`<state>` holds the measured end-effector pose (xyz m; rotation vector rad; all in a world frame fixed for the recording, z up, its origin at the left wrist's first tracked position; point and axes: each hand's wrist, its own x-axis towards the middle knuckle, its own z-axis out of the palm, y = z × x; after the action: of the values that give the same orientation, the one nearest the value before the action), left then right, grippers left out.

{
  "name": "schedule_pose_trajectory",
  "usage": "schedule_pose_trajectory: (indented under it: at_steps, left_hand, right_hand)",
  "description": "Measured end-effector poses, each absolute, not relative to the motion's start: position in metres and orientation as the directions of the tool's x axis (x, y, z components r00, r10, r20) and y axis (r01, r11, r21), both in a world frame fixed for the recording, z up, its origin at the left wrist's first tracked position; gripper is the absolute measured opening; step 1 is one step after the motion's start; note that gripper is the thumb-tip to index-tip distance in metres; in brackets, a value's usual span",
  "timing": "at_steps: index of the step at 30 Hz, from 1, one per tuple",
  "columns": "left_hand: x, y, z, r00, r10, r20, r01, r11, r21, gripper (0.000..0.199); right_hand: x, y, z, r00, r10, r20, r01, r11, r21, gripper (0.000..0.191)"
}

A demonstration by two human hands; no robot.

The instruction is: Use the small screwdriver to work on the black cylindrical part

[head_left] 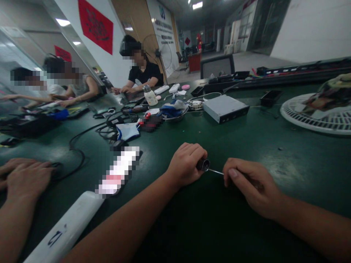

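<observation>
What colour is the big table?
The table is dark green, with paler shiny patches. It shows best in the head view.

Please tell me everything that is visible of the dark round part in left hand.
Only one end of the dark round part shows: a greyish rim around a hollow, material unclear. The left hand grips the rest over the green table, opening facing the camera. A thin metal shaft from the right hand reaches toward its rim; contact is unclear.

There's 1 btl [150, 95], 1 gry box [225, 106], 1 bskt [315, 120].
</observation>
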<state>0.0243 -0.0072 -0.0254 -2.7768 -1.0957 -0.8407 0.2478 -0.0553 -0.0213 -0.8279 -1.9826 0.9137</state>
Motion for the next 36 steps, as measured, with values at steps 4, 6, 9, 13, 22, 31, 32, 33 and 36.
schedule_pose_trajectory:
  at_steps: [4,6,9,13,22,31,32,33,36]
  left_hand:
    - [0.0247,-0.0073,-0.0257,0.605,0.624,0.494,0.648,-0.747,0.149,0.014]
    - [0.0249,-0.0076,-0.0255,0.599,0.627,0.498,0.655,-0.741,0.146,0.013]
    - [0.0251,-0.0080,-0.0252,0.599,0.620,0.506,0.651,-0.745,0.142,0.013]
    - [0.0244,-0.0085,-0.0264,0.614,0.616,0.493,0.642,-0.753,0.142,0.012]
    - [0.0236,-0.0087,-0.0293,0.621,0.614,0.487,0.649,-0.751,0.120,0.012]
    - [0.0228,-0.0119,-0.0276,0.598,0.634,0.491,0.666,-0.734,0.137,0.013]
    - [0.0229,-0.0120,-0.0274,0.595,0.642,0.484,0.671,-0.728,0.141,0.014]
    - [0.0231,-0.0119,-0.0275,0.588,0.653,0.477,0.678,-0.719,0.150,0.014]
    - [0.0240,-0.0112,-0.0288,0.523,0.713,0.468,0.721,-0.662,0.203,0.014]
  right_hand:
    - [0.2477,-0.0555,-0.0225,-0.374,0.850,0.370,0.294,0.487,-0.822,0.029]
    - [0.2475,-0.0561,-0.0227,-0.380,0.856,0.350,0.289,0.470,-0.834,0.026]
    - [0.2473,-0.0565,-0.0226,-0.462,0.820,0.338,0.250,0.486,-0.837,0.026]
    - [0.2470,-0.0554,-0.0237,-0.391,0.853,0.347,0.251,0.462,-0.851,0.033]
    - [0.2455,-0.0524,-0.0246,-0.434,0.858,0.275,0.199,0.389,-0.899,0.031]
    - [0.2440,-0.0569,-0.0223,-0.359,0.891,0.279,0.273,0.386,-0.881,0.031]
    - [0.2439,-0.0572,-0.0228,-0.352,0.894,0.277,0.283,0.384,-0.879,0.032]
    - [0.2440,-0.0572,-0.0240,-0.337,0.899,0.279,0.286,0.380,-0.880,0.033]
    - [0.2448,-0.0567,-0.0305,-0.248,0.916,0.315,0.197,0.366,-0.909,0.030]
